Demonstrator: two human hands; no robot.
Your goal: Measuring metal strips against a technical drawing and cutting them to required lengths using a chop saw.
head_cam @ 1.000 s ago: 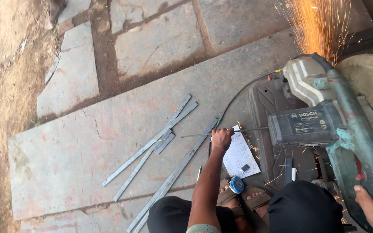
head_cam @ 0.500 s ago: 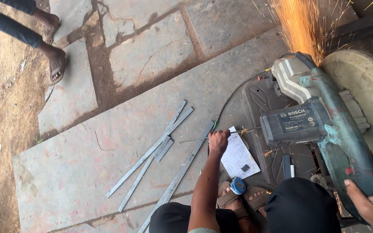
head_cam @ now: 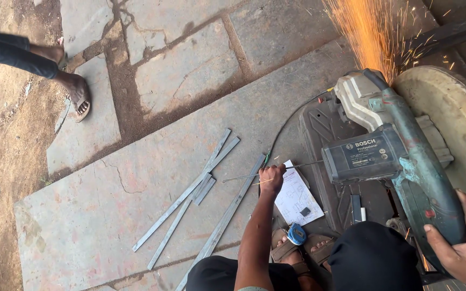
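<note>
My left hand (head_cam: 271, 177) is stretched forward and closed on a thin metal rod (head_cam: 242, 177) that runs right, under the green and grey chop saw (head_cam: 384, 153). My right hand (head_cam: 462, 247) grips the saw's green handle at the lower right. Orange sparks (head_cam: 370, 32) spray away from the saw toward the top of the view. The blade and the cut point are hidden behind the saw's motor housing. My knees and sandalled feet show at the bottom edge.
Several flat metal strips (head_cam: 190, 194) lie on the stone slab left of my hand. A white paper sheet (head_cam: 296, 200) and a blue tape measure (head_cam: 296, 234) sit by my feet. Another person's sandalled foot (head_cam: 77, 92) stands at the top left. A round grey basin (head_cam: 451, 108) is at the right.
Another person's legs have stepped into view at the top left. My right hand has come further into view on the saw handle. My left hand stays on the rod; sparks keep flying.
</note>
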